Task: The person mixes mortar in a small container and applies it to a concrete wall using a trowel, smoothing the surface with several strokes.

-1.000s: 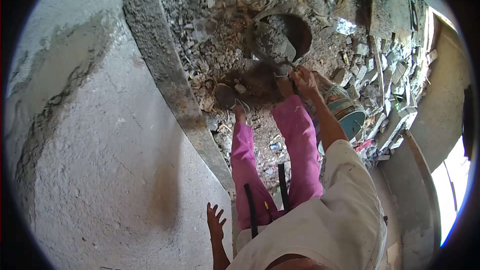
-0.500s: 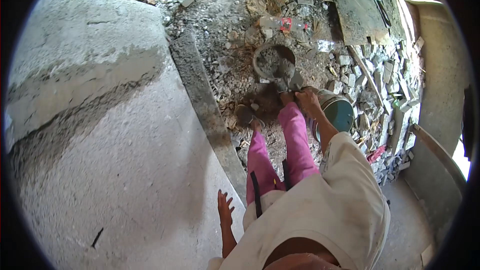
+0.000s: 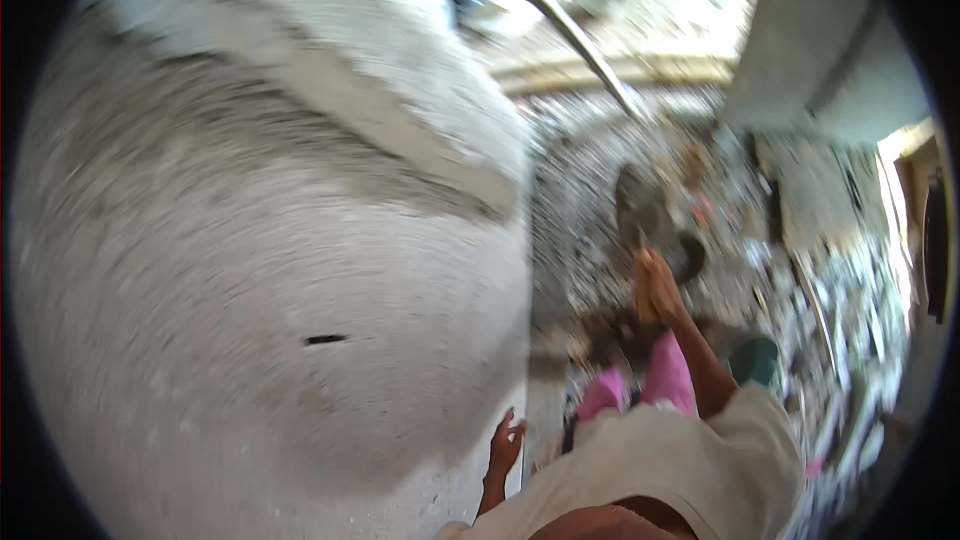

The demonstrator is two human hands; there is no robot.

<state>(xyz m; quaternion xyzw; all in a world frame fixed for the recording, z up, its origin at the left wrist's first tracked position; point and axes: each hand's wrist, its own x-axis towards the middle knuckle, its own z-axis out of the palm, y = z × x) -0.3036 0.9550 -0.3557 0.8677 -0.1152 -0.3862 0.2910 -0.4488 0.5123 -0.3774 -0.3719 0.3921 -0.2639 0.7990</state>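
Observation:
My right hand (image 3: 657, 285) is closed around the handle of a trowel. Its grey-brown blade (image 3: 640, 202) points away from me, above the rubble floor; blur hides whether mortar lies on it. Beside the blade, to its right, is the dark round mortar bucket (image 3: 690, 258), partly covered by the trowel. My left hand (image 3: 507, 443) hangs low with its fingers apart and nothing in it, near the edge of the grey plastered wall (image 3: 400, 380).
A rough mortar ledge (image 3: 400, 130) crosses the wall. A teal bucket (image 3: 753, 362) stands beyond my right forearm. Broken masonry (image 3: 850, 340) is heaped at the right. A long pole (image 3: 560, 20) slants across the far side, near a board (image 3: 815, 195).
The view has swung left, smearing the picture. My right hand has lifted the trowel from beside the mortar bucket and now stretches it forward. My left hand stays low and open.

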